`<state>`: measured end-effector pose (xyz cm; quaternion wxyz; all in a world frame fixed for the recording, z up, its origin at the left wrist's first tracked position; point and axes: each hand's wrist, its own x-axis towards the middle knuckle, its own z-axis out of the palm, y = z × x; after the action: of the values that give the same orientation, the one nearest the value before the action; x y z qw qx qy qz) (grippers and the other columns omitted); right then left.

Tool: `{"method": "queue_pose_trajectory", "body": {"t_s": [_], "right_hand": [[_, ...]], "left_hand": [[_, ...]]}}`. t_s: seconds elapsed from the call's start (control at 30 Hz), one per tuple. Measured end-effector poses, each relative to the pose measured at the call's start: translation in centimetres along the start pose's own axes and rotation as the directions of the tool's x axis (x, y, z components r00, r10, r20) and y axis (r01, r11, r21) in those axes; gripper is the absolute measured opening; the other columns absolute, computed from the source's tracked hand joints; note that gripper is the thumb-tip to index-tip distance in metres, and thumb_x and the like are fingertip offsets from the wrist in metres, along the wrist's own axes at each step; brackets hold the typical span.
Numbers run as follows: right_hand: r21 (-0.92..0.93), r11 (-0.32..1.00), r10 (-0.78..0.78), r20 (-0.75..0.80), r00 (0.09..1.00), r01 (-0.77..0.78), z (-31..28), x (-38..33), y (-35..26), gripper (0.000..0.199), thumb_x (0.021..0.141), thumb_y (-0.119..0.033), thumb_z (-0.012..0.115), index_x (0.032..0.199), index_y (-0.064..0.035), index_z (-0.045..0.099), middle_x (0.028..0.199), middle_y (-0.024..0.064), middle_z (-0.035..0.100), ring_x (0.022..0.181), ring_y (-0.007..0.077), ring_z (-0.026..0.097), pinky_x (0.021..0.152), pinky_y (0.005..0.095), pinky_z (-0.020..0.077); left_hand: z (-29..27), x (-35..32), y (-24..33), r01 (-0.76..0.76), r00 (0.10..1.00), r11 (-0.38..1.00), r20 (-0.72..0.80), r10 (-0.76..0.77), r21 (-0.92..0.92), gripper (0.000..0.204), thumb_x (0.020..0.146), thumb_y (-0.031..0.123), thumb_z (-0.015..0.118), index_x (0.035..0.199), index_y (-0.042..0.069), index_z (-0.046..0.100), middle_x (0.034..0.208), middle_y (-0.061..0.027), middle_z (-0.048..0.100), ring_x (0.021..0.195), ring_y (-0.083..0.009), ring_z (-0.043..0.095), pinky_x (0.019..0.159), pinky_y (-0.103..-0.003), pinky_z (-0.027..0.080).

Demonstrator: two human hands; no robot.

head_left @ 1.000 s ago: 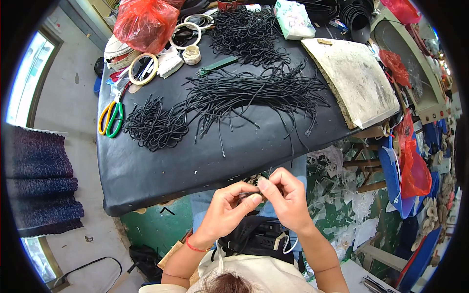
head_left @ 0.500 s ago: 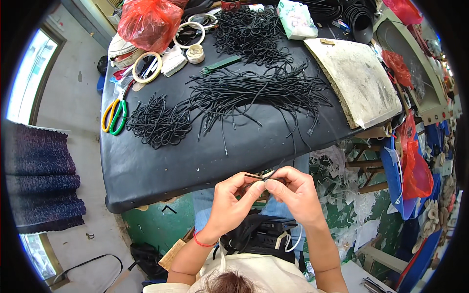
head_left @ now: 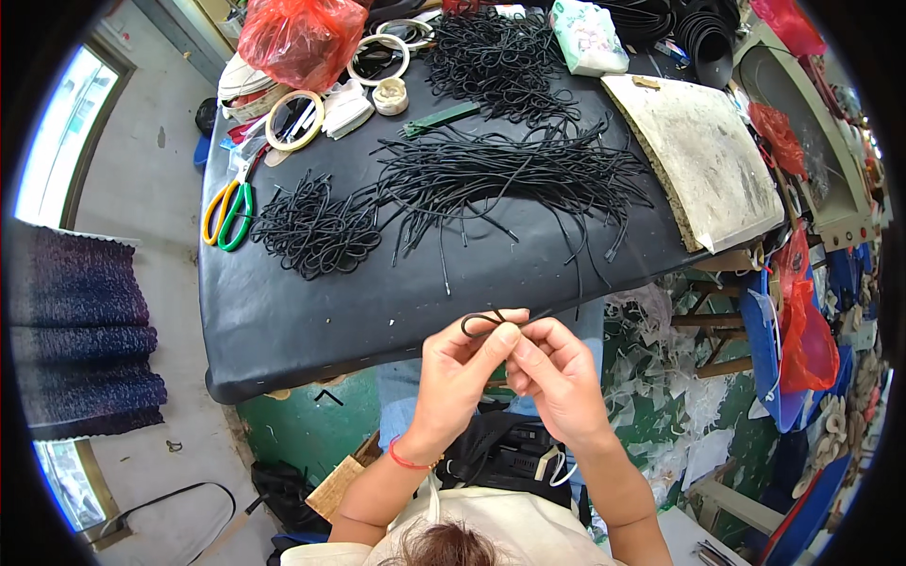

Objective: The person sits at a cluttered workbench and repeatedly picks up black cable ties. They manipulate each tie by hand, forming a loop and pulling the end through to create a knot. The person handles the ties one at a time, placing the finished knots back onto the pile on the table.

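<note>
In the head view, you hold a black cord in front of you at the near edge of the dark-covered desk, bent into a small open loop that stands out above your left hand. That hand's thumb and forefinger are closed in a pinch on the cord where its strands cross, and a red band circles the wrist. Your right hand meets it there, its fingers curled and drawn together with the thumb tip just beside the left thumb; a free length of cord slants out above it, but the contact is covered, so you cannot tell whether these fingers grip the cord. Beyond your hands, a tangled heap of black cords lies on the left of the desk, next to a broad bundle of straighter black strands with some ends straggling toward you. A larger black tangle lies farther back, and a green strip lies between it and the bundle. Scissors with one yellow and one green handle rest by the left edge, near a cream ring and, behind it, a red plastic bag. A stained pale board covers the right end, with a white packet behind it.
</note>
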<state>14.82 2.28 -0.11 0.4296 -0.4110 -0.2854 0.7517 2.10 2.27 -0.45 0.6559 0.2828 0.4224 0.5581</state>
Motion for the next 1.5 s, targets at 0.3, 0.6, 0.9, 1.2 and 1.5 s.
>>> {"method": "queue_pose_trajectory", "body": {"t_s": [0.3,0.6,0.9,1.2,1.5], "right_hand": [[-0.396,0.865,-0.257,0.177,0.950,0.308,0.1,1.4,-2.2,0.014,0.088,-0.007,0.055,0.098,0.0025,0.059,0.104,0.0075,0.054,0.079,0.0094,0.056,0.064,0.0228,0.0472],[-0.159,0.976,-0.139,0.066,0.988,0.148,0.9,1.7,-1.5,0.022,0.093,-0.018,0.049,0.083,-0.0007,0.058,0.070,0.0018,0.057,0.054,0.0041,0.047,0.048,0.0187,0.0383],[-0.183,0.974,-0.138,-0.018,0.990,0.133,0.7,2.2,-1.3,0.021,0.093,-0.020,0.049,0.090,-0.0011,0.056,0.077,0.0019,0.058,0.065,0.0040,0.050,0.056,0.0185,0.0419],[-0.313,0.918,-0.245,0.030,0.969,0.242,-0.9,1.8,-0.8,0.017,0.091,-0.017,0.054,0.094,-0.0003,0.055,0.084,-0.0001,0.057,0.077,0.0041,0.050,0.068,0.0200,0.0414],[-0.671,0.633,-0.470,0.064,0.880,0.387,-1.0,3.3,-0.8,0.020,0.091,-0.019,0.053,0.086,-0.0001,0.058,0.074,-0.0003,0.057,0.067,0.0089,0.052,0.059,0.0259,0.0433]], "left_hand": [[-2.1,0.3,2.0,0.164,0.942,0.973,0.267,-0.204,0.165,0.018,0.089,0.014,0.056,0.093,-0.003,0.062,0.079,-0.0030,0.061,0.071,-0.0066,0.053,0.067,-0.020,0.044],[-2.0,-0.5,1.8,0.165,0.935,0.980,0.298,-0.191,0.110,0.017,0.090,0.011,0.054,0.090,-0.004,0.061,0.081,-0.0028,0.061,0.076,-0.0069,0.054,0.071,-0.022,0.045],[-1.9,-0.4,0.4,0.153,0.970,0.988,0.190,-0.154,0.020,0.017,0.088,0.010,0.057,0.099,-0.002,0.060,0.083,-0.0026,0.061,0.074,-0.0068,0.055,0.070,-0.021,0.046],[-1.2,0.0,0.1,0.113,0.993,0.986,-0.002,-0.114,-0.122,0.020,0.087,0.006,0.057,0.104,-0.004,0.058,0.087,-0.0119,0.064,0.075,-0.0145,0.064,0.070,-0.025,0.054],[-0.8,-0.2,-0.1,-0.067,0.994,0.942,-0.061,0.092,0.330,0.019,0.089,0.007,0.053,0.102,-0.005,0.059,0.087,-0.0102,0.065,0.078,-0.0125,0.063,0.070,-0.025,0.051]]}}
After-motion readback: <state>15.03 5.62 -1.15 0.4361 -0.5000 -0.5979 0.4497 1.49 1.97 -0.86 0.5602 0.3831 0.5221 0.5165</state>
